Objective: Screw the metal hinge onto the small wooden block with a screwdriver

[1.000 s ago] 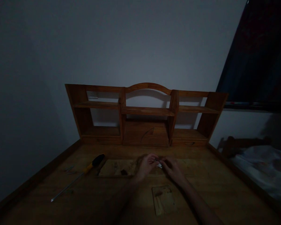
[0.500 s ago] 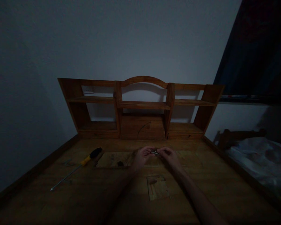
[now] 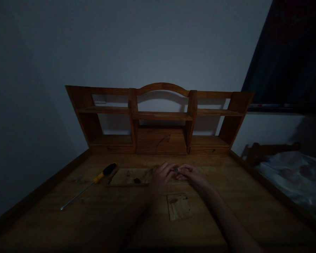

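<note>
Above the middle of a wooden desk, my left hand [image 3: 162, 175] and my right hand [image 3: 191, 174] meet at the fingertips. Between them is a small metal piece [image 3: 175, 169], too dim to make out in detail; the fingers of both hands are closed on it. Under and behind the hands lies a long, stained wooden board [image 3: 126, 176]. Nearer to me, a square wooden piece [image 3: 179, 207] lies flat. A screwdriver [image 3: 98, 178] with a yellow and black handle rests to the left, its tip toward me.
A wooden shelf unit [image 3: 162, 116] stands along the desk's back, against the wall. Small metal bits [image 3: 78, 179] lie left of the screwdriver. Raised edges run along both desk sides. Beyond the right edge is clear plastic sheeting [image 3: 292, 170].
The fingers of both hands have closed in round the small metal piece, so less of it shows. The camera view has shifted slightly.
</note>
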The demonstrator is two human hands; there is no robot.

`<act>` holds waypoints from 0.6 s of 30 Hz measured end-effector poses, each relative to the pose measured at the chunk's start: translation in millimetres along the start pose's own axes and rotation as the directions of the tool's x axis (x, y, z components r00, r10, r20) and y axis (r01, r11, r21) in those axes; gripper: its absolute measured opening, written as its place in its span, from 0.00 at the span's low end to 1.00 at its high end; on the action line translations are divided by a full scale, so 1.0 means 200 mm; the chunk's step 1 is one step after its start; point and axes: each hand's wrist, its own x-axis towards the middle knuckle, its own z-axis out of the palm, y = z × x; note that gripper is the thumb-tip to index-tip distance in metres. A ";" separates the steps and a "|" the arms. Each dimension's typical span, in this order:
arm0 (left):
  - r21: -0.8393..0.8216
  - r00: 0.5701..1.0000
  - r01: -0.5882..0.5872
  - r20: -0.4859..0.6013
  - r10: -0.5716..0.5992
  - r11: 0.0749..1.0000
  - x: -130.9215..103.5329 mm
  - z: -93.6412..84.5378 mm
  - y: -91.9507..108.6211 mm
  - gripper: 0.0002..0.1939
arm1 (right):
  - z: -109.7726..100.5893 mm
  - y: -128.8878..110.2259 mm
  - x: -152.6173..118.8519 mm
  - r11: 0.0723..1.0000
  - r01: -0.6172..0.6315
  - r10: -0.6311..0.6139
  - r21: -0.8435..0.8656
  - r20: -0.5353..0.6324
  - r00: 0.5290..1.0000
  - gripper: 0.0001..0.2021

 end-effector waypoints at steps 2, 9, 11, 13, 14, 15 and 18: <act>-0.003 1.000 -0.008 -0.008 0.008 1.000 0.00 -0.01 0.01 0.13 | 0.00 0.00 0.00 0.999 -0.015 0.014 0.041 0.009 1.000 0.15; -0.049 0.998 -0.055 -0.008 0.054 0.997 0.01 -0.02 0.05 0.09 | -0.03 0.02 0.01 0.994 -0.014 0.012 0.108 0.020 1.000 0.13; -0.036 0.999 -0.049 -0.004 0.048 0.998 0.01 -0.02 0.05 0.09 | -0.03 0.03 0.01 0.995 -0.007 0.005 0.103 0.025 1.000 0.13; -0.020 0.999 -0.041 0.000 0.041 0.999 0.01 -0.02 0.04 0.08 | -0.04 0.03 0.01 0.996 -0.007 0.004 0.091 0.033 0.999 0.13; -0.012 0.999 -0.034 -0.004 0.034 0.999 0.01 -0.01 0.04 0.09 | -0.04 0.03 0.02 0.996 -0.009 0.006 0.087 0.031 0.999 0.12; -0.006 1.000 -0.022 -0.013 0.022 1.000 0.01 -0.01 0.03 0.09 | -0.04 0.03 0.02 0.996 -0.011 0.009 0.085 0.024 1.000 0.12; -0.018 0.998 0.026 -0.050 -0.027 0.999 0.01 0.01 0.01 0.13 | -0.05 0.03 0.03 0.996 -0.024 0.025 0.085 -0.010 1.000 0.10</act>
